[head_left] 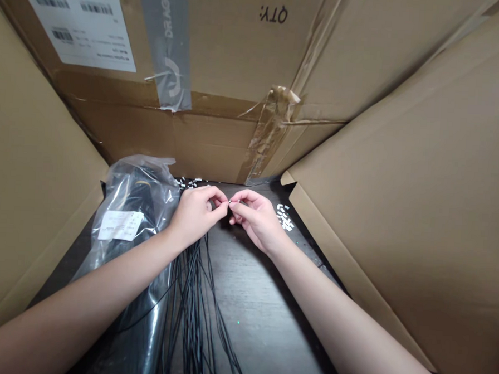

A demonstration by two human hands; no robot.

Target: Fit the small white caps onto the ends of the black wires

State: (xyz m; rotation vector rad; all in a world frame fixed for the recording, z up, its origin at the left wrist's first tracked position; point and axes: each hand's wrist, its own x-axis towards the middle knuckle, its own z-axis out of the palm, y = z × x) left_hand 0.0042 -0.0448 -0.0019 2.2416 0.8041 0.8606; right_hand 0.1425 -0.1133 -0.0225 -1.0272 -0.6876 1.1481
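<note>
My left hand [200, 209] is closed in a pinch, thumb against forefinger. Opposite it, my right hand [254, 214] pinches too, and the fingertips of both meet. A tiny light-and-dark piece [230, 201] shows between them, too small to name. Below my left hand lies a bundle of thin black cables [193, 301], running toward the front edge of the view. Small white pieces [284, 218] form a loose pile just right of my right hand. More small white pieces [186, 183] lie behind my left hand, partly hidden by it.
A clear plastic bag [123, 194] with black contents and a white label lies left on the dark table [263, 316]. A large taped carton [223, 57] stands behind. Cardboard panels rise at the left [28, 170] and right [420, 190].
</note>
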